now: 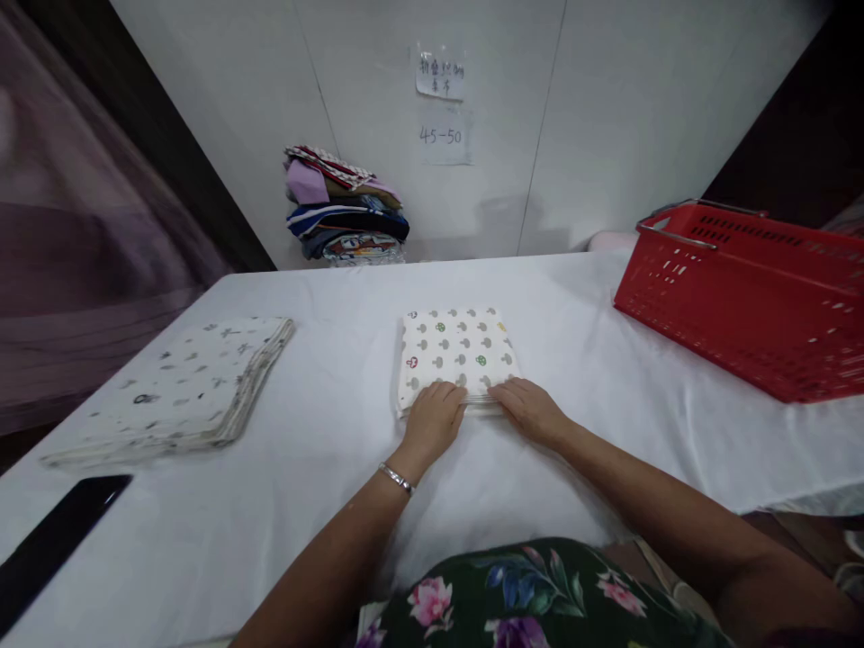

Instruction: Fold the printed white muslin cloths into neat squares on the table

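Note:
A folded white cloth (455, 346) printed with grey, green and red mushroom shapes lies flat in the middle of the table, its layered edge facing me. My left hand (434, 420) grips the near edge left of centre, fingers on top and curled over it. At the near right corner, my right hand (531, 411) holds the same edge, fingers resting on the top layer. Both thumbs are close to the stacked layers, and the undersides of the fingers are hidden. A silver bracelet (397, 478) circles my left wrist.
A larger folded patterned cloth (185, 382) lies to the left, with a black flat object (64, 535) nearer me. Folded garments (346, 211) are piled at the back by the wall. On the right stands a red basket (742, 315). A white cover (324, 513) drapes the table.

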Motion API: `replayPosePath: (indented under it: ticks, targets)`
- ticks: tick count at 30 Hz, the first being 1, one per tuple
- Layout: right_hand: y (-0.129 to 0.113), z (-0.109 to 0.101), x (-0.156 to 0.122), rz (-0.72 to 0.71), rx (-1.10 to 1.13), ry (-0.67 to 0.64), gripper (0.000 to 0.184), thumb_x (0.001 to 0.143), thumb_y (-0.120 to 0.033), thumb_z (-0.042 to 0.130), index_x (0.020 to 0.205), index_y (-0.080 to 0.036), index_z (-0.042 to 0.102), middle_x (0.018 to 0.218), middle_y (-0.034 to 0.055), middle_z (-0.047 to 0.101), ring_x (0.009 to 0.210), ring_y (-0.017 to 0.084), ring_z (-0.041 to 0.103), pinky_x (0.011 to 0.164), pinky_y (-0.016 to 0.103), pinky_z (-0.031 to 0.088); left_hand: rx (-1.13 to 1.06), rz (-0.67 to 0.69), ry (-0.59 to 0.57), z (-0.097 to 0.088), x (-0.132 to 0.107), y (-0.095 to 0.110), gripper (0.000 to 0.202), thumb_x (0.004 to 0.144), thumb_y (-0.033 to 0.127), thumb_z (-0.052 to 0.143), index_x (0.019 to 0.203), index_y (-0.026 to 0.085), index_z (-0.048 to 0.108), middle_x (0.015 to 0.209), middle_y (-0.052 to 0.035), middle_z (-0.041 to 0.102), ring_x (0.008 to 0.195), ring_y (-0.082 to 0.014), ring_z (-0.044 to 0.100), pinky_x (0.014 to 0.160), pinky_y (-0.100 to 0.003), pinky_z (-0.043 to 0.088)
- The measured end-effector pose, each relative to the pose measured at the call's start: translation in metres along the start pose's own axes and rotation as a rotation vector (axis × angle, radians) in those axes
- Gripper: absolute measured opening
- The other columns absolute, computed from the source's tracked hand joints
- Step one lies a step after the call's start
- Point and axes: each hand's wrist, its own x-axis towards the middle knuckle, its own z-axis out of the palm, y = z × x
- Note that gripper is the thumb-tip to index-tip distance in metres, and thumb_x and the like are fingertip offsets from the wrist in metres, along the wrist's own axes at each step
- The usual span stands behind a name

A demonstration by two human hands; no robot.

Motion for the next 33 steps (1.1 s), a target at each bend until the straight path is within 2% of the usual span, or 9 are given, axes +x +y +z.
replayPosePath:
  ticks: [2, 7, 11, 14, 25, 30, 33]
  targets:
    - [0.000, 0.000, -0.001, -0.011, -0.004, 0.011, 0.027, 0.089, -0.011, 0.040, 0.112, -0.014, 0.053, 0.096, 0.0093, 0.065, 0.080, 0.020, 0.055, 0.069, 0.033, 0.045, 0.018, 0.011, -0.020, -0.001, 0.001, 0.000, 0.017, 0.087, 0.019, 0.047, 0.102, 0.021, 0.054, 0.098, -0.0043, 0.059, 0.092, -0.0201, 0.051, 0.079, -0.036, 0.042]
    - [0.000, -0.001, 0.000, 0.016, 0.003, -0.060, 0.027, 0.089, -0.012, 0.040, 0.111, -0.015, 0.055, 0.097, 0.0084, 0.065, 0.082, 0.020, 0.054, 0.070, 0.034, 0.045, 0.026, 0.035, -0.049, -0.001, 0.001, -0.002, 0.018, 0.086, 0.016, 0.047, 0.102, 0.021, 0.054, 0.098, -0.0038, 0.058, 0.092, -0.0200, 0.050, 0.080, -0.036, 0.041]
    - [-0.001, -0.003, 0.001, 0.031, 0.010, -0.068, 0.026, 0.090, -0.013, 0.040, 0.109, -0.016, 0.056, 0.097, 0.0084, 0.065, 0.082, 0.021, 0.055, 0.070, 0.034, 0.045, -0.006, 0.053, -0.067, -0.004, 0.000, -0.003, 0.017, 0.087, 0.020, 0.049, 0.103, 0.022, 0.053, 0.099, -0.0036, 0.057, 0.094, -0.0199, 0.050, 0.080, -0.035, 0.040]
    - [-0.002, -0.003, 0.001, 0.039, 0.025, -0.069, 0.024, 0.090, -0.013, 0.041, 0.107, -0.016, 0.057, 0.097, 0.0087, 0.065, 0.082, 0.020, 0.055, 0.071, 0.034, 0.045, -0.022, 0.047, -0.083, -0.005, 0.000, -0.004, 0.017, 0.085, 0.024, 0.054, 0.103, 0.022, 0.054, 0.100, -0.0037, 0.057, 0.094, -0.0200, 0.049, 0.080, -0.035, 0.040]
    - [-0.004, -0.010, 0.001, 0.040, 0.103, -0.109, 0.024, 0.089, -0.014, 0.042, 0.111, -0.016, 0.053, 0.101, 0.0097, 0.063, 0.089, 0.021, 0.054, 0.074, 0.035, 0.044, -0.005, 0.022, -0.153, -0.013, 0.009, 0.000, 0.010, 0.083, 0.021, 0.058, 0.093, 0.020, 0.058, 0.092, -0.0040, 0.056, 0.090, -0.0197, 0.051, 0.075, -0.033, 0.040]
    - [-0.004, -0.008, 0.000, 0.028, 0.084, -0.085, 0.024, 0.090, -0.015, 0.041, 0.111, -0.015, 0.052, 0.099, 0.0096, 0.063, 0.086, 0.021, 0.054, 0.073, 0.035, 0.044, 0.065, 0.029, -0.201, -0.018, 0.012, 0.003, 0.010, 0.082, 0.023, 0.059, 0.092, 0.020, 0.058, 0.093, -0.0040, 0.057, 0.089, -0.0194, 0.051, 0.074, -0.033, 0.040]
    - [-0.005, -0.006, 0.000, 0.016, 0.068, -0.055, 0.024, 0.090, -0.014, 0.040, 0.111, -0.015, 0.051, 0.096, 0.0096, 0.063, 0.082, 0.020, 0.054, 0.071, 0.035, 0.045, 0.080, 0.028, -0.190, -0.016, 0.011, 0.003, 0.008, 0.083, 0.023, 0.057, 0.091, 0.020, 0.058, 0.093, -0.0039, 0.057, 0.088, -0.0192, 0.051, 0.074, -0.033, 0.041]
